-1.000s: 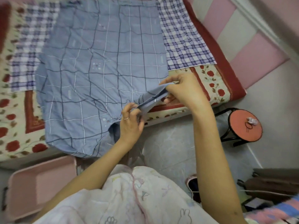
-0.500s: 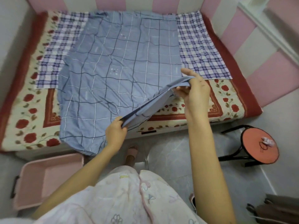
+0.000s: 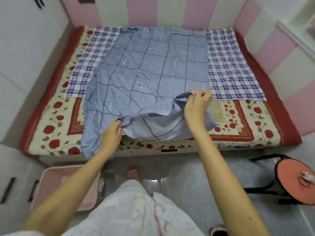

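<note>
A light blue checked cloth (image 3: pixel 146 72) lies spread over the bed, its near edge folded back so the paler underside (image 3: pixel 153 126) shows. My left hand (image 3: pixel 111 134) grips the near edge of that fold at the bed's front. Farther back and to the right, my right hand (image 3: pixel 197 103) pinches the cloth's corner, lifted slightly above the surface. A purple and white plaid cloth (image 3: pixel 228 68) lies flat under the blue one, showing on both sides.
The bed has a cream floral cover (image 3: pixel 242 116) with red roses and a dark red border. A pink plastic basket (image 3: pixel 51 184) sits on the floor at the lower left. An orange round stool (image 3: pixel 294 181) with black legs stands at the right. Padded pink and white panels surround the bed.
Both hands have carried the blue cloth's near right edge up from the bed's front and onto the cloth, turning it over. My view has pulled back and risen.
</note>
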Motion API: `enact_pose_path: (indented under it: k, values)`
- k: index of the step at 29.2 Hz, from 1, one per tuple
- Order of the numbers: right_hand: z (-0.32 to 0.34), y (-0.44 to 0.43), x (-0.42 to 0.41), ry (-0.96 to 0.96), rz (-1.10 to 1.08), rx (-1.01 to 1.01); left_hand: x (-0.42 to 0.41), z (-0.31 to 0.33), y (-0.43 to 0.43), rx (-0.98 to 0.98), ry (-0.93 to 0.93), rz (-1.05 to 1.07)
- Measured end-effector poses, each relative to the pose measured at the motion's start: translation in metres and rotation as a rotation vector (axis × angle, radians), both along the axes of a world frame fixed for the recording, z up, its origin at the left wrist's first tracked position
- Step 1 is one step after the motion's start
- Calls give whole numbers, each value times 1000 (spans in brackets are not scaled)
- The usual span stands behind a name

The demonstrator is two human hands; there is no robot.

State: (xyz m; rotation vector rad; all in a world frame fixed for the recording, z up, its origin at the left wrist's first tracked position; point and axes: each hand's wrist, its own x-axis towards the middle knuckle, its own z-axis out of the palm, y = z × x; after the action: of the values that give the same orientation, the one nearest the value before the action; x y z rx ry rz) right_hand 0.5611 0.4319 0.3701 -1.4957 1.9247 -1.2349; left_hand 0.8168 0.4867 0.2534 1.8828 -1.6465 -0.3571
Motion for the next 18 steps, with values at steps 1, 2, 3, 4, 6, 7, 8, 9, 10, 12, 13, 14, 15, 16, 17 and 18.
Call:
enact_pose_path:
  k: [1,2,3,4,6,7,8,9,10,12,13,14,15,16,17,18]
  values:
    - [-10,-1,8,137,39,-1,0,0,-5,6,13,-4]
    - [-19,-2,16,177,89,-23,2,3,-12,-3,32,-20]
    - [-27,-2,27,106,149,-5,6,7,-19,-22,61,-35]
    - [-34,4,30,20,205,38,0,12,-23,-27,80,-78]
    - [-50,3,53,-8,356,236,0,12,-34,58,134,-187]
    - [-60,-5,72,75,453,388,4,8,-42,155,156,-248]
    - [-63,-7,78,224,563,559,-3,7,-46,277,160,-358]
    - [-71,-14,90,396,681,741,-2,4,-52,423,156,-487]
    - [-84,-23,104,575,781,905,3,-1,-55,577,162,-637]
    - [-101,-32,109,867,872,1183,10,-9,-57,844,121,-929]
    - [-116,-37,117,992,898,1298,28,-20,-57,959,135,-982]
    - [-127,-38,110,1084,910,1403,36,-27,-53,1040,160,-965]
    - [-137,-41,111,1121,953,1549,50,-38,-51,1054,195,-919]
    - [-157,-50,117,1176,1006,1683,74,-46,-53,1040,260,-850]
    - [-182,-66,123,1207,973,1768,101,-55,-58,1008,366,-734]
    - [-203,-85,132,1226,929,1780,128,-64,-64,974,472,-594]
